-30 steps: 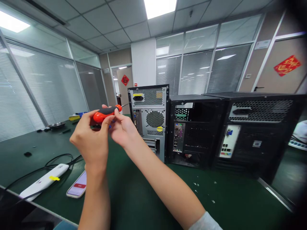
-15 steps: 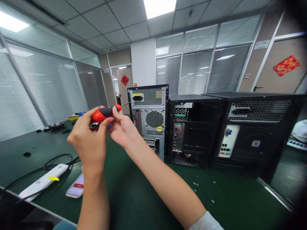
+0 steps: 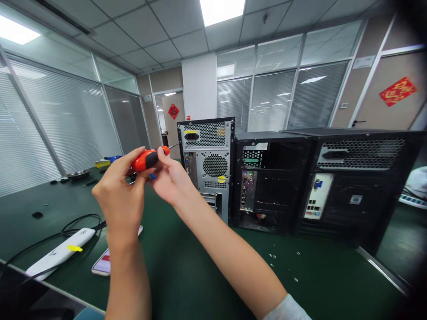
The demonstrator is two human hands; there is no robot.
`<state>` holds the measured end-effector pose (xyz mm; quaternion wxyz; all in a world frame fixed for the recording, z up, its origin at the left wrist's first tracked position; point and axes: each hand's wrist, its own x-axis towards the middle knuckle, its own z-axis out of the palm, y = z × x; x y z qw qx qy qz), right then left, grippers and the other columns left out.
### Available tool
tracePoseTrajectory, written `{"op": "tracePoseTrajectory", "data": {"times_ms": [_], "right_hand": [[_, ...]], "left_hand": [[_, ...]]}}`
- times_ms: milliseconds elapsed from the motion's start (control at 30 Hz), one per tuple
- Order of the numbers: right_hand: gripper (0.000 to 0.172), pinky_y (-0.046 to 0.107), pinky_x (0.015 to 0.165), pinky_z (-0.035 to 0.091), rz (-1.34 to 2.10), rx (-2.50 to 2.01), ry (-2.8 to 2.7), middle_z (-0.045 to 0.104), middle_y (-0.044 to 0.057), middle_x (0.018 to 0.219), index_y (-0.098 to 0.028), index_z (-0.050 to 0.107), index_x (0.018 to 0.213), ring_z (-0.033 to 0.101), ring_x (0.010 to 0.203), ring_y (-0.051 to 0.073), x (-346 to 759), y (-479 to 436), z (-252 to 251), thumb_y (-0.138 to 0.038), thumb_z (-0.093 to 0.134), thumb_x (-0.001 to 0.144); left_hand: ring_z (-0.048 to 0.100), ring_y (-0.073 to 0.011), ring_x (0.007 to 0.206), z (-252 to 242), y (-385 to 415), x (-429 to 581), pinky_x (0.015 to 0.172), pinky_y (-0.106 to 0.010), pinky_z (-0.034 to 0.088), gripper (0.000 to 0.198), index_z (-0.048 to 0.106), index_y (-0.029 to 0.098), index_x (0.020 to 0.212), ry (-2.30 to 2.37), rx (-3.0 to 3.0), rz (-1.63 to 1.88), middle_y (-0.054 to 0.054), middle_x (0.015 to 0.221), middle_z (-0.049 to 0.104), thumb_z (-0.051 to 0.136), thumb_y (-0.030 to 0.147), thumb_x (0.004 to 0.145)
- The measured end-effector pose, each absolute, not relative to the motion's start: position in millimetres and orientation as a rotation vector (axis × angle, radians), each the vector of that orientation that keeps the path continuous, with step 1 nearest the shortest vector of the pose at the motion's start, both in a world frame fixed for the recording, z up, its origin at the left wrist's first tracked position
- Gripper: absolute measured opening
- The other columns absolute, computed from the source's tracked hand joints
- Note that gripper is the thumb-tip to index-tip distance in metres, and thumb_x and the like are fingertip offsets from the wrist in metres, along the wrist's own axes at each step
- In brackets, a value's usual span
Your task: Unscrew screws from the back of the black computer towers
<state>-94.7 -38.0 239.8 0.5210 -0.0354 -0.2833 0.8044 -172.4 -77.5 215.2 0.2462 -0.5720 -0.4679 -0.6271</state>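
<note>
Both my hands grip a red and black screwdriver (image 3: 146,160), held almost level. My left hand (image 3: 122,191) has its thumb and fingers round the rear of the handle. The fingers of my right hand (image 3: 170,175) close on the front of the handle, by the red collar. The thin shaft points right and reaches the left edge of a grey-backed computer case (image 3: 215,133), at a screw spot near its top. Whether the tip sits in a screw is too small to tell. The lower fingers are partly hidden behind the hands.
Two black computer cases (image 3: 271,142) (image 3: 350,133) stand to the right. Several small screws (image 3: 274,256) lie in front of them. At left are a white power strip (image 3: 63,253) with black cables, a phone (image 3: 102,266) partly behind my left forearm, and a metal bowl (image 3: 78,175).
My left hand has turned about the handle and shifted slightly left, and the handle's colour bands have rotated. My right hand and the shaft stay in place.
</note>
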Motion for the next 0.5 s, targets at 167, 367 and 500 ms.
{"op": "tracePoseTrajectory", "data": {"times_ms": [167,367,500], "right_hand": [[0.025,0.032,0.073,0.044,1.938,-0.110,-0.680,0.054,-0.002,0.059,-0.019,0.053,0.063,0.050,0.064,0.013,-94.6,-36.4,239.4,-0.028,0.049,0.085],[0.024,0.032,0.071,0.041,1.894,-0.188,-0.719,0.053,-0.003,0.060,-0.020,0.052,0.062,0.045,0.058,0.012,-94.5,-35.2,239.0,-0.034,0.056,0.080],[0.024,0.032,0.068,0.040,1.880,-0.249,-0.746,0.052,-0.003,0.059,-0.020,0.051,0.062,0.046,0.056,0.011,-94.4,-35.6,239.2,-0.034,0.056,0.080]], "left_hand": [[0.064,-0.0165,0.094,215.4,-79.2,-173.9,0.090,-0.030,0.049,0.035,0.063,0.025,0.110,-1.243,-1.586,-1.661,-0.002,0.108,0.067,0.059,0.016,0.076],[0.064,-0.0170,0.096,215.2,-79.7,-177.3,0.090,-0.030,0.048,0.036,0.062,0.028,0.110,-1.259,-1.590,-1.602,0.000,0.107,0.067,0.057,0.015,0.076],[0.064,-0.0169,0.097,215.2,-79.9,-178.5,0.091,-0.030,0.047,0.041,0.061,0.029,0.111,-1.260,-1.604,-1.587,0.001,0.108,0.067,0.058,0.012,0.074]]}}
